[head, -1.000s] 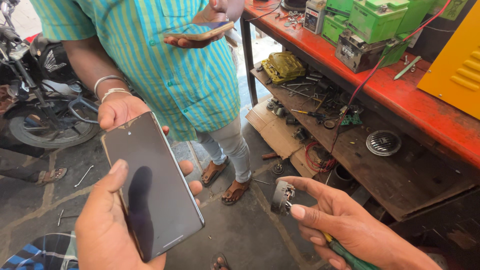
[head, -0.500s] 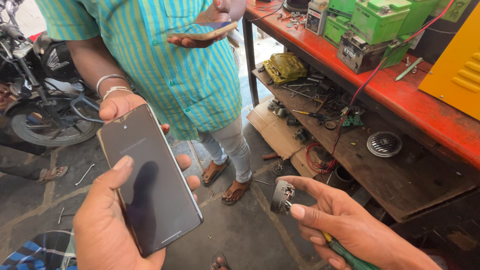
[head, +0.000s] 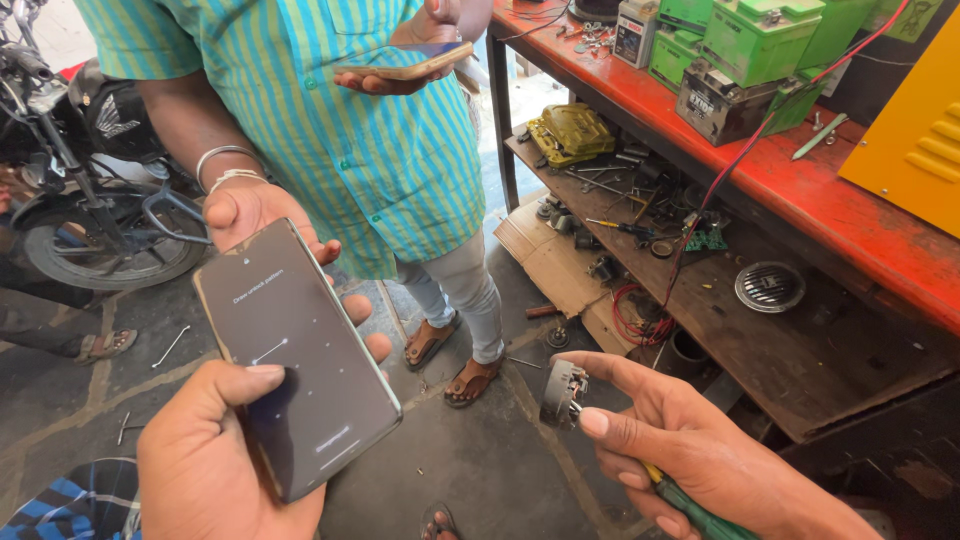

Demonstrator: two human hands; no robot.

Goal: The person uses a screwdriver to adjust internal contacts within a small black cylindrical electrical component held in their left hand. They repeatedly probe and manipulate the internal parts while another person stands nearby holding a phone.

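Two hands busy | your left hand (head: 215, 460) grips the flat black glass-faced smartphone (head: 295, 355), thumb on screen | your right hand (head: 690, 455) pinches the small round grey metal part (head: 562, 392), green-handled screwdriver (head: 695, 512) tucked beneath | risk: one-handed phone could slip to the floor.

**Hand pose, head view**

Left hand (head: 215, 460) is raised at lower left, back toward the camera. Its fingers (head: 368, 330) are wrapped behind what is held, tips showing past the far edge; the thumb is laid flat across the front face, nail pointing right. The wrist is cut off by the bottom edge.

Right hand (head: 690, 455) is seen at lower right, forearm entering from the bottom-right corner. Index finger is extended leftward, thumb pressed up under it in a pinch at the tips. The remaining fingers are curled into the palm in a closed grip. The hands are held apart, not touching.
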